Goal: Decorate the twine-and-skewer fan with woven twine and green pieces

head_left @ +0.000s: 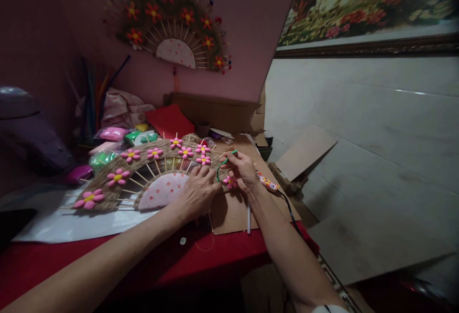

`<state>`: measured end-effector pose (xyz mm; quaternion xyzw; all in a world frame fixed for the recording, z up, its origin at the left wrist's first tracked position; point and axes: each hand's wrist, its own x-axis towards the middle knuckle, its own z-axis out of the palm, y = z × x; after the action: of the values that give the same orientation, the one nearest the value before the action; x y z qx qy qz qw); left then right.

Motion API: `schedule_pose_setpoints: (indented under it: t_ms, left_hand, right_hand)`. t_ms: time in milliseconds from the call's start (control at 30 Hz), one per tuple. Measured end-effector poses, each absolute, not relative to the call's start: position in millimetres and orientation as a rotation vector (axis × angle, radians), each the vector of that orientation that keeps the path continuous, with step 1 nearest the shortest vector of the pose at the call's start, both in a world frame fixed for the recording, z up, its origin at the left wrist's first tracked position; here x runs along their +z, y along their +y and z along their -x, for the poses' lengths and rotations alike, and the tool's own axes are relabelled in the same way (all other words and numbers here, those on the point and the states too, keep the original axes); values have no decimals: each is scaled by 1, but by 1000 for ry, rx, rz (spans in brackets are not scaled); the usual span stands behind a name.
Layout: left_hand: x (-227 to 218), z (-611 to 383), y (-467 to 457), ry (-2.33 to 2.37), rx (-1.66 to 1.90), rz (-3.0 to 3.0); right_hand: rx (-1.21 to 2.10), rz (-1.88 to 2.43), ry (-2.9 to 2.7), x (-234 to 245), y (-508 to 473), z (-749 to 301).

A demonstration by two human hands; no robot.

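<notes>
On the table lies a half-round fan (111,179) wound with brown twine, with thin sticks and pink clay flowers with yellow centres. Its inner half-circle (161,191) is white cloth with red dots. My left hand (201,189) rests on the fan's right part, fingers curled over its inner edge. Between the bent fingers of my right hand (241,172) is a thin green strand (222,161), its lower end hanging to the twine. A pink flower (230,181) sits just below these fingers. The underside of the left fingers is hidden.
Right of my right hand lies a flower-patterned tool (268,182) with a black cord. A white stick (248,220) lies on the cardboard (233,215). Packets of coloured clay (113,134) stand behind the fan. A similar fan (150,14) hangs on the wall.
</notes>
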<state>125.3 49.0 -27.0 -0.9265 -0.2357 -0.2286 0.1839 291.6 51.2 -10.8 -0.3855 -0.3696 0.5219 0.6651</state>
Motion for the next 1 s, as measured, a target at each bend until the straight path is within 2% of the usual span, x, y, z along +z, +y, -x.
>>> schedule_pose_setpoints:
  t_ms: [667, 1000]
  left_hand:
    - [-33, -120, 53, -597, -783, 2603]
    - [-34, -121, 46, -629, -696, 2683]
  right_hand:
    - [1168, 884, -857, -11, 51, -293]
    - [1148, 899, -848, -11, 52, -295]
